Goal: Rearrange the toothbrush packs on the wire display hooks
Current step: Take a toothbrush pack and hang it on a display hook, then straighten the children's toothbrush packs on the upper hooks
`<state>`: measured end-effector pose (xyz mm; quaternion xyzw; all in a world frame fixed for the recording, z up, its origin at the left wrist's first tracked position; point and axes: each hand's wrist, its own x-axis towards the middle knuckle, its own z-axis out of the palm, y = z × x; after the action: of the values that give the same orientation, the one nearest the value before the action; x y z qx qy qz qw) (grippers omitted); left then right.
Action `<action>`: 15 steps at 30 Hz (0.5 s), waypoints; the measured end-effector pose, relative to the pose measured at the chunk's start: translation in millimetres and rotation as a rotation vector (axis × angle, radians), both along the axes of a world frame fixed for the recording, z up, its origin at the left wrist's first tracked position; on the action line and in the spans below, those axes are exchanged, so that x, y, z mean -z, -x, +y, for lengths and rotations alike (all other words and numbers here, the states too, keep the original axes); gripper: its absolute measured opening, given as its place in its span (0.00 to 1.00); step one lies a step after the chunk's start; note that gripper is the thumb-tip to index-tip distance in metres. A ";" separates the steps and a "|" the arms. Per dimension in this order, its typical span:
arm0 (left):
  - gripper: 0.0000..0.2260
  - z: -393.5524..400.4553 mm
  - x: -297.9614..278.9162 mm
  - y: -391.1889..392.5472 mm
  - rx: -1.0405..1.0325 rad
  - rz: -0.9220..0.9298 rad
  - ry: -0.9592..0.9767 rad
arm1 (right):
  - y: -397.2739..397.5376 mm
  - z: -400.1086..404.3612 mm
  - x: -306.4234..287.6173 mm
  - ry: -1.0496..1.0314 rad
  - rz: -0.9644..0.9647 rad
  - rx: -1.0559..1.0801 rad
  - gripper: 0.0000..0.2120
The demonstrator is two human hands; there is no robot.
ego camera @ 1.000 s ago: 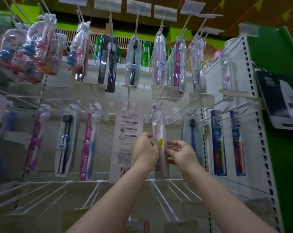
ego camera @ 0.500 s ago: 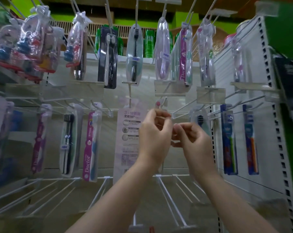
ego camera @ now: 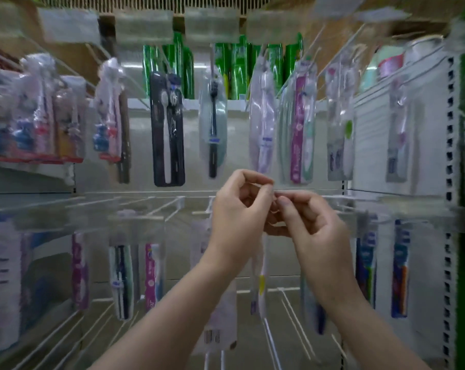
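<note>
Holding the top of a slim clear toothbrush pack (ego camera: 260, 279) between both hands, I judge I am working its hang-hole onto the tip of a wire hook (ego camera: 300, 194) at the middle of the display. My left hand (ego camera: 239, 217) has thumb and forefinger pinched together at the pack's upper edge, other fingers curled; my right hand (ego camera: 306, 225) pinches just beside it, at three o'clock from the left, fingertips almost touching. The pack hangs straight down from that pinch toward six o'clock, its yellow patch showing between my forearms. Gripping high on the tab makes sense: the weight dangles freely and the hole stays steerable. Whether the hole is already on the wire I cannot tell; the fingers hide it and the frame is blurred.

Room is tight. At twelve o'clock, the bottoms of the upper-row packs, a lilac pack (ego camera: 263, 121) and a black-brush pack (ego camera: 213, 121), hang just above my knuckles. At nine o'clock a white card pack (ego camera: 218, 311) with a barcode hangs near the held one, partly behind my left forearm. At three o'clock, blue packs (ego camera: 367, 263) hang well apart from my right hand. Bare wire hooks (ego camera: 156, 209) jut toward me at ten o'clock, so I would keep my wrists low and slide the pack straight back along the wire.
</note>
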<state>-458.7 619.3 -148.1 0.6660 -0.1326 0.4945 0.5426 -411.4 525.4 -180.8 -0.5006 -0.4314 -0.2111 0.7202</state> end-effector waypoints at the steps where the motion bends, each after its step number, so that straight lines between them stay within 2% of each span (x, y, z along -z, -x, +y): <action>1: 0.01 -0.9 -8.7 1.7 -0.005 0.018 0.019 | 1.5 -1.0 -9.5 0.007 0.016 -0.012 0.06; 10: 0.02 -3.2 -81.4 20.2 -0.007 0.245 0.233 | 18.5 -1.2 -81.3 0.144 0.224 -0.133 0.05; 15: 0.01 3.4 -124.6 31.7 -0.065 0.330 0.282 | 25.6 4.1 -132.4 0.232 0.295 -0.207 0.04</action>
<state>-490.4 622.7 -23.5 0.6593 0.0500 0.4095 0.6285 -437.0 529.5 -48.4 -0.5587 -0.3917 -0.0095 0.7310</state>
